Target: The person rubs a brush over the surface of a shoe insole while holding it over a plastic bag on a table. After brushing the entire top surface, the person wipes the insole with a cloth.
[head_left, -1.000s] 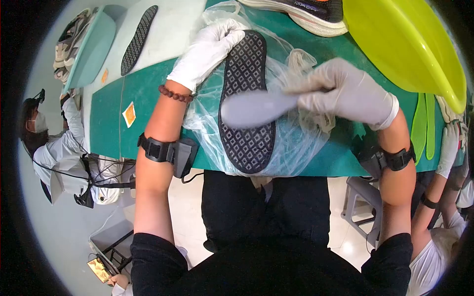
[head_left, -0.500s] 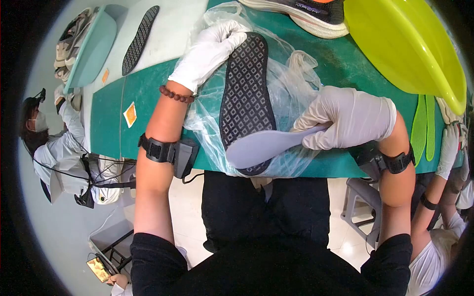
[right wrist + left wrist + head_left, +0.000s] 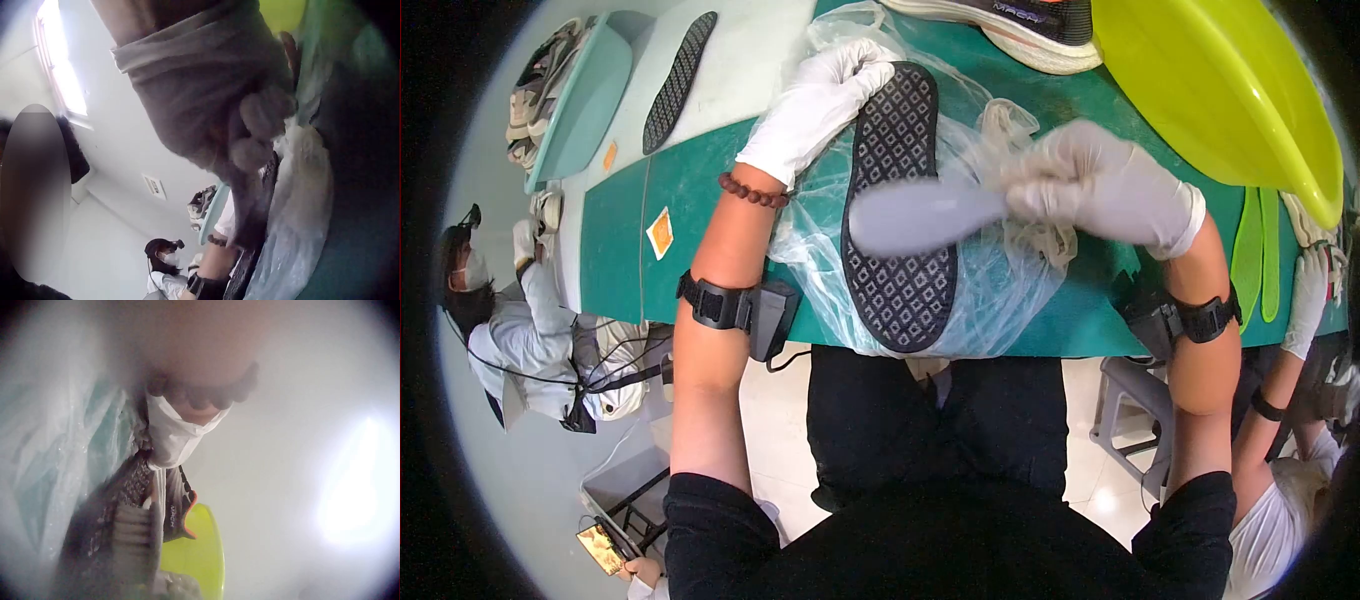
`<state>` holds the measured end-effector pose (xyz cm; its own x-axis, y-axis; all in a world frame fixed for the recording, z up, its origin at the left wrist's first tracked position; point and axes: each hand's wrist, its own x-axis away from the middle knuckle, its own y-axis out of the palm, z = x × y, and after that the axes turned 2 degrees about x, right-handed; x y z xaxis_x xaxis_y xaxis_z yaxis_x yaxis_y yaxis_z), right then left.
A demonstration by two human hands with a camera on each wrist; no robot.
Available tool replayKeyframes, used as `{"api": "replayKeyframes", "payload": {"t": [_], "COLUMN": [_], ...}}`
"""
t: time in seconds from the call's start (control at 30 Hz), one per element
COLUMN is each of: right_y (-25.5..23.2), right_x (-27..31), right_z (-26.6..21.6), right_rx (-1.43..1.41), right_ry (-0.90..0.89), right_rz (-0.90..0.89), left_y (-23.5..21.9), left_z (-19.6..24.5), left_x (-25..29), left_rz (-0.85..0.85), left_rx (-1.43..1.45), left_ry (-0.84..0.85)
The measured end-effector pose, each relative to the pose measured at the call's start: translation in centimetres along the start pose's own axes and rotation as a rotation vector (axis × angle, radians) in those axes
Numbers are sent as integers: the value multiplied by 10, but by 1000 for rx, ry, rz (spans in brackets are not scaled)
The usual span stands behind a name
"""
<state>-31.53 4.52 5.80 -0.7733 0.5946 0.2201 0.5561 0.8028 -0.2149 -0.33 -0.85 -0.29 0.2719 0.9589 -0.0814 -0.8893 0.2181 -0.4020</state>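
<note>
A black insole (image 3: 897, 295) with a diamond pattern lies lengthwise over a crumpled clear plastic bag (image 3: 1010, 290). At its far end, my white-gloved left hand (image 3: 810, 110) pinches the edge between thumb and fingers. My gloved right hand (image 3: 1105, 190) grips the handle of a grey brush (image 3: 920, 217), blurred by motion, whose head crosses the insole's middle. In the left wrist view the bristles of the brush (image 3: 134, 534) face the insole. The right wrist view shows the curled fingers of the right hand (image 3: 250, 134) close over the bag.
A second patterned insole (image 3: 681, 82) lies at the back left, near a pale blue basin (image 3: 585, 110) of shoes. A running shoe (image 3: 1040, 30) and a lime-green basin (image 3: 1230, 90) stand at the back right. Green strips (image 3: 1255, 260) lie by the right edge. Other people work on both sides.
The brush swept toward the near end of the insole, then came back up to its middle with my right hand. My left hand stays at the far end.
</note>
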Motion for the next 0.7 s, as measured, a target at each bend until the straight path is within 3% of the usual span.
{"api": "replayKeyframes", "payload": {"t": [0.03,0.07,0.13,0.23,0.47,0.5,0.6,0.7], "right_y": [-1,1,2,6,14,15,5,7], "right_x": [4,3,1,-1,6,6,5,6], "right_z": [-9,-11,-15,-2,-13,-7,-8,-12], "right_rx": [115,155,186,124,257,268,229,306], "right_ry": [103,51,47,64,55,48,79,1], "right_rz": [-110,-210,-222,96,-123,-13,52,-38], "left_y": [0,-1,-3,-1,-7,-6,-1,-1], "left_z": [0,-1,-1,-2,-5,-5,-2,2], "left_x": [0,-1,0,1,3,4,0,1], "left_rz": [0,1,3,-11,-37,-35,-7,-14], "left_rx": [-5,-16,-15,11,-38,-44,21,9], "left_ry": [3,4,4,3,41,39,-2,-12]}}
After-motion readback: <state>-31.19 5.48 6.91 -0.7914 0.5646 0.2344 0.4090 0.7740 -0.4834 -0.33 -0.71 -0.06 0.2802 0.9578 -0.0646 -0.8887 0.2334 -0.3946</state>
